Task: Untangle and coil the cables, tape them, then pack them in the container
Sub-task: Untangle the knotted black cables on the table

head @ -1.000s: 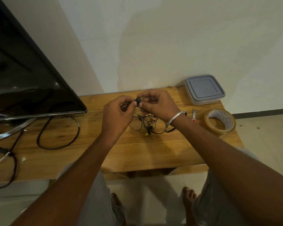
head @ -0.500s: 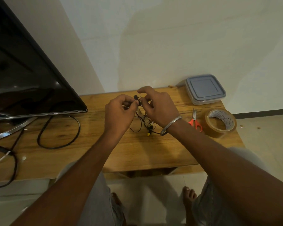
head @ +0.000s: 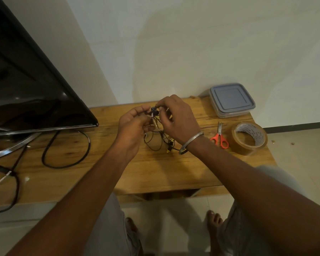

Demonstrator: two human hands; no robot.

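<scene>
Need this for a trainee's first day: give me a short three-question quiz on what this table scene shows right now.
1. True or false: the container has its lid on.
2. The left hand and right hand pinch the thin tangled cables: A) above the table B) over the floor C) inside the container.
3. Fill in: the red-handled scissors lie just left of the ____.
Key: 1 true; 2 A; 3 tape roll.
</scene>
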